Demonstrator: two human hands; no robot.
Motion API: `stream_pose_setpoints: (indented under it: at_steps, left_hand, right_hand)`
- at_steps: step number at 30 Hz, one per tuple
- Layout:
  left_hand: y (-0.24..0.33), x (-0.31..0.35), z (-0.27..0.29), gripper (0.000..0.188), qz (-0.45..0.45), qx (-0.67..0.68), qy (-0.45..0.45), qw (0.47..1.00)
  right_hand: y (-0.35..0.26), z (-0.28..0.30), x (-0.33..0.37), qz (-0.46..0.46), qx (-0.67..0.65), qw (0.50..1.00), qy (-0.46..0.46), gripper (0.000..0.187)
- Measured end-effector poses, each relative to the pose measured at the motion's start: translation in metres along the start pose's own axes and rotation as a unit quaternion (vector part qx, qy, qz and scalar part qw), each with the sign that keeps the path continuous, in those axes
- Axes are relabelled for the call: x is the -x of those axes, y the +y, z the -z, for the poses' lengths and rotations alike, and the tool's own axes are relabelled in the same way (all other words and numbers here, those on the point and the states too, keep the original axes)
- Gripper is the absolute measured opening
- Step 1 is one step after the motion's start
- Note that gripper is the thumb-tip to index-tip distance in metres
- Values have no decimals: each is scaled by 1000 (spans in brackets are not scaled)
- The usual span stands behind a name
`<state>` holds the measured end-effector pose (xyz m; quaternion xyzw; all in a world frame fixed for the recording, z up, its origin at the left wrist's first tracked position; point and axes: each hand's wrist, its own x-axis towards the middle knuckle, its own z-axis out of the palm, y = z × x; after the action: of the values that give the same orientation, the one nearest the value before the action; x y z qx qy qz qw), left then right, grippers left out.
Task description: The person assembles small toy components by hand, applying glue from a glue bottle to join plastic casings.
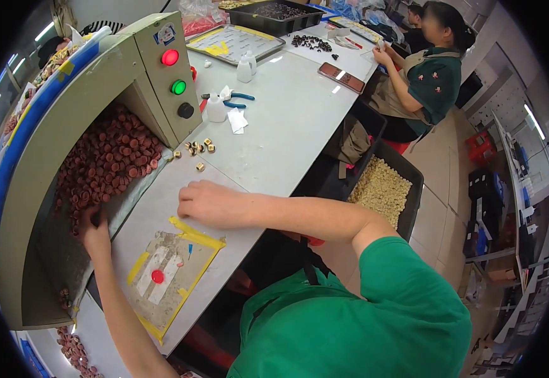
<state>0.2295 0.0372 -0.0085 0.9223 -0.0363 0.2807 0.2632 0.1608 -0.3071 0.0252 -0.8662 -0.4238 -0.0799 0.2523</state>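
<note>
My left hand (93, 232) reaches inside the beige machine housing (32, 189), at the near edge of a heap of reddish-brown, cup-shaped round pieces (114, 151). Its fingers close around one dark round piece (96, 218) of that kind. On the white table, my right hand (208, 203) lies with its fingers curled in; whatever they may hold is hidden. Just nearer to me is a grey work pad (183, 249) edged with yellow tape, bearing a red disc (157, 276) and a small blue-tipped tool (190, 251). Several gold-and-black small pieces (194, 148) sit beyond my right hand.
The housing has red and green lamps and a black knob (185, 110). Farther back are white bottles (216, 108), blue-handled pliers (240, 99), a tray (236, 44) and a phone (341, 77). A bin of cream pieces (381, 189) stands right; a co-worker (435, 75) sits beyond.
</note>
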Motion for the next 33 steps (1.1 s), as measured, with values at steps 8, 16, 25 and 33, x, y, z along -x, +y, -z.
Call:
stream_pose_setpoints:
  at_steps: [8,16,25,33]
  left_hand:
    - [6,6,7,20,13,49,28,998]
    - [-2,7,5,26,21,-41,38,998]
    - [57,64,96,32,247,356,-38,900]
    - [116,181,125,30,352,635,-45,686]
  right_hand:
    - [-4,-9,4,12,-209,977,32,19]
    - [-6,-13,8,-50,-157,985,55,16]
    - [-21,-1,1,-83,-131,988,7,18]
    - [-29,-14,-10,-88,-123,988,-1,15]
